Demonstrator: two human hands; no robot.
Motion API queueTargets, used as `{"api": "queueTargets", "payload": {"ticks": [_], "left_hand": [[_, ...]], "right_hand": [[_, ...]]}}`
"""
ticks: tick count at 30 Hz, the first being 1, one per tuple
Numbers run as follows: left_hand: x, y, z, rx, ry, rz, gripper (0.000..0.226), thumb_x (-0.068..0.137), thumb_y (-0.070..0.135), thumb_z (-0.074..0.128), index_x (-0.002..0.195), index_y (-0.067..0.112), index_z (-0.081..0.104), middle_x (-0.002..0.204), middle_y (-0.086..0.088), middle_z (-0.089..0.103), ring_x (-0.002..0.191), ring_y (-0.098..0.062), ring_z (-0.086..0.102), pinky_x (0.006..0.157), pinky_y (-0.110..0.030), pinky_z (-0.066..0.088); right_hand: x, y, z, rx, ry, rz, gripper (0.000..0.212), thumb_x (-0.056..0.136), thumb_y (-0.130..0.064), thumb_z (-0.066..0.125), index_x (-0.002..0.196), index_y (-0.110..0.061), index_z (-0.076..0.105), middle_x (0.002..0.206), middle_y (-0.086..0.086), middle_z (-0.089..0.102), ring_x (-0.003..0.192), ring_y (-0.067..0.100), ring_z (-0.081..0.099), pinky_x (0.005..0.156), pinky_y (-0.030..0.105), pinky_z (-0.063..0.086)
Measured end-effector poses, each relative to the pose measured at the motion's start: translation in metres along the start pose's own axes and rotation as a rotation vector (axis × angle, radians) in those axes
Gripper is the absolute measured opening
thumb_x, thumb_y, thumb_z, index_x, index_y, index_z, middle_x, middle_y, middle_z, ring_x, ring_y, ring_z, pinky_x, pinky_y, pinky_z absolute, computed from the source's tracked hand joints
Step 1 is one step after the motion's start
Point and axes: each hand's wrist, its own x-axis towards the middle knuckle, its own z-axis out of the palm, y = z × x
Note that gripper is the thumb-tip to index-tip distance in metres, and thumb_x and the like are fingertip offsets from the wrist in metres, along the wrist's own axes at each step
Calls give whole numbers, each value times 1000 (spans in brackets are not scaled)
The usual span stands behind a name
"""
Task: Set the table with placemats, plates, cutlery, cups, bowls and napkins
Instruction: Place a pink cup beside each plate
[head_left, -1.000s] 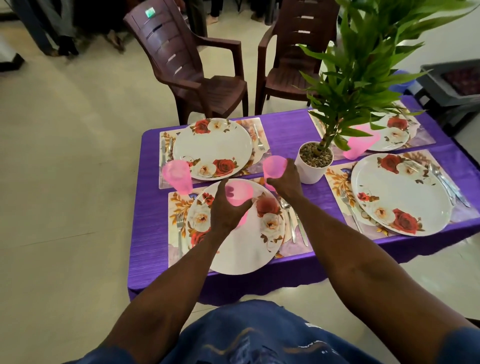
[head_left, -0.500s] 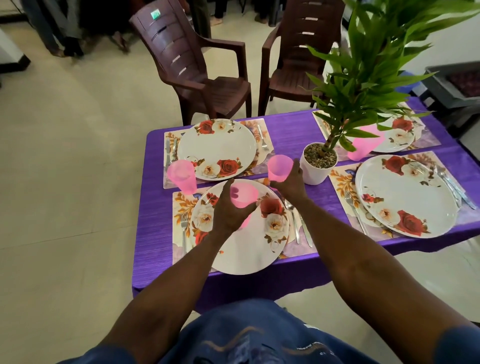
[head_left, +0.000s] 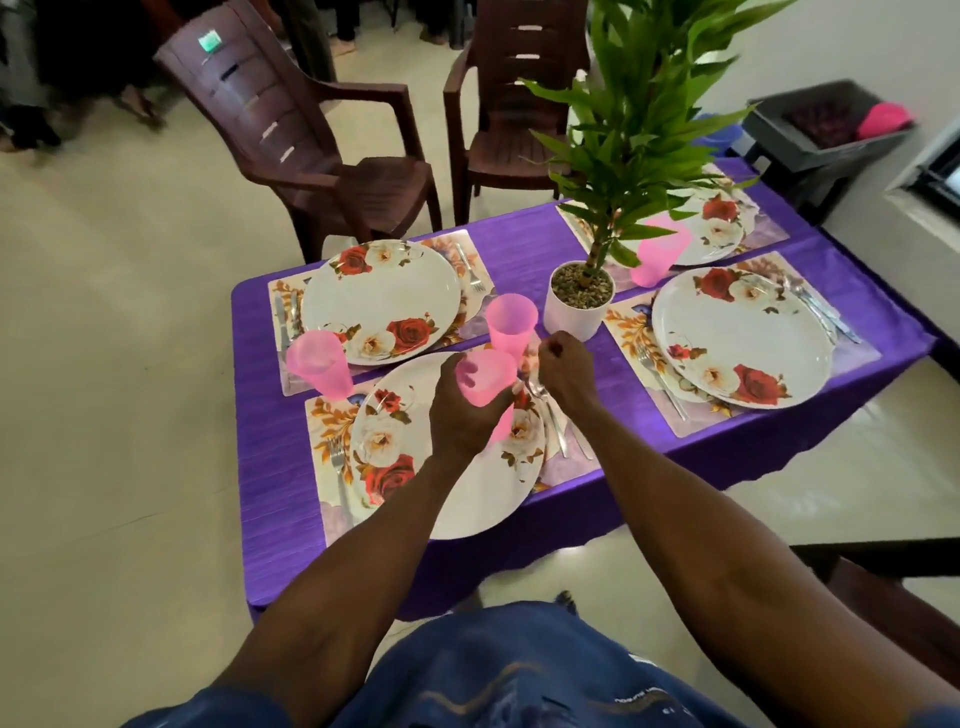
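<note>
My left hand (head_left: 462, 410) grips a pink cup (head_left: 485, 382) above the near floral plate (head_left: 457, 499). Just behind it a second pink cup (head_left: 511, 323) stands upright on the purple table (head_left: 265, 441), beside the near placemat. My right hand (head_left: 563, 371) is next to that cup, apart from it, fingers curled and holding nothing. A third pink cup (head_left: 318, 364) stands at the left between two placemats. A fourth pink cup (head_left: 658, 254) stands behind the plant. Cutlery (head_left: 553, 421) lies to the right of the near plate.
A white pot with a green plant (head_left: 579, 304) stands mid-table, close to my right hand. Three more floral plates (head_left: 382, 301) (head_left: 743, 338) (head_left: 719, 228) sit on placemats. Two brown chairs (head_left: 322, 156) stand beyond the table. A grey crate (head_left: 826, 130) sits at the far right.
My right hand has let go of the cup it was setting down and drawn back a little. The left hand still holds its cup over the near plate.
</note>
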Motion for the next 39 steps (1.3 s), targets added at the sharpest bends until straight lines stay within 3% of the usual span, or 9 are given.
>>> {"api": "queueTargets", "payload": {"ticks": [4,5,8,12,15,20,25,30,39], "left_hand": [[-8,14,29,-55,-56,62,89,66,70,73,135,23,42,127,6,57,108,-8,55,86,-23,51],[-9,18,35,-66,-63,71,89,67,70,71,136,22,41,127,5,57,109,-10,55,88,-27,52],[-17,36,63,-93,-66,111,94,67,74,67,139,20,39,129,1,54,113,-14,53,91,-28,49],[-27,66,109,-114,-59,151,93,68,62,74,141,14,40,133,-5,54,116,-17,51,94,-29,45],[-40,88,155,-101,-47,144,94,70,55,77,143,12,38,139,-8,50,124,-23,50,99,-32,44],[-66,130,231,-160,-111,127,94,68,60,73,143,12,41,137,-10,51,125,-24,49,103,-35,44],[-77,161,278,-201,-235,74,87,77,70,57,144,17,42,142,-5,50,126,-20,49,102,-37,47],[-65,181,312,-189,-254,63,58,94,51,46,138,14,50,133,1,55,114,-11,51,95,-26,42],[12,183,394,89,-137,39,21,97,19,55,112,10,66,110,-8,70,100,-24,64,83,-28,49]], "right_hand": [[-2,15,-33,-11,-67,60,12,83,-4,55,85,-4,67,79,4,67,73,15,57,52,15,37],[-2,20,-41,19,-123,69,13,80,0,56,84,-5,67,79,4,67,72,14,57,56,17,42],[-3,32,-78,144,-273,94,21,78,8,55,91,-3,68,89,16,71,74,18,61,77,40,55],[-8,48,-135,162,-406,14,36,75,8,54,97,-18,68,100,9,71,87,22,62,73,39,50],[-6,69,-179,140,-437,-27,57,65,1,63,121,-15,61,113,5,69,101,26,65,78,40,56],[-3,109,-237,42,-277,-109,75,68,-25,81,137,-14,51,129,5,63,113,23,60,92,38,52],[7,141,-280,40,-152,-103,80,74,-39,82,139,-14,43,131,4,57,109,12,53,71,14,40],[39,164,-310,72,-90,-52,85,72,-39,83,139,-14,37,131,6,53,113,21,52,83,26,43],[160,190,-348,48,94,-9,91,68,-39,85,140,-16,34,133,6,49,118,24,48,86,33,44]]}}
